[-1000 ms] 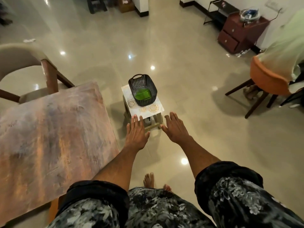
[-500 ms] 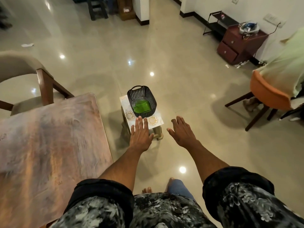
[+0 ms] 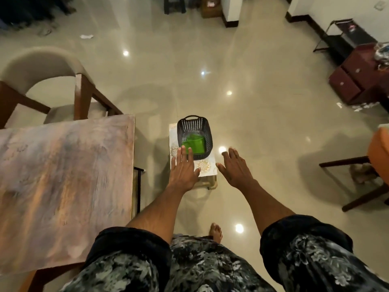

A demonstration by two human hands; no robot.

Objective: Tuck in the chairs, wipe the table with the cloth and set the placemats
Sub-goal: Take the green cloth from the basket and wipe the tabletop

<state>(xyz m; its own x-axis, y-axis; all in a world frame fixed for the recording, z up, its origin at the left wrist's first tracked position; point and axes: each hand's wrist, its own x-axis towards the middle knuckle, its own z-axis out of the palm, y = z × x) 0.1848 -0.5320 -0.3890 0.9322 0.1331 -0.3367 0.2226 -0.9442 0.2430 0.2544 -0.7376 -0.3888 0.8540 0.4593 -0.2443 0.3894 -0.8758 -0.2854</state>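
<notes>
Left hand point(image 3: 183, 167) flat, empty, over basket point(image 3: 194, 137) rim | right hand point(image 3: 235, 167) spread, empty | cloth point(image 3: 193, 145) inside basket on stool point(image 3: 205, 165) | risk: snagging rim tips basket off.

You are wearing a dark garment printed all over with a pale grey floral pattern. Its left sleeve point(image 3: 130, 251) and right sleeve point(image 3: 305, 243) end in broad plain black cuffs above the elbow. Your forearms are bare, and one bare foot point(image 3: 216, 231) shows below.
</notes>
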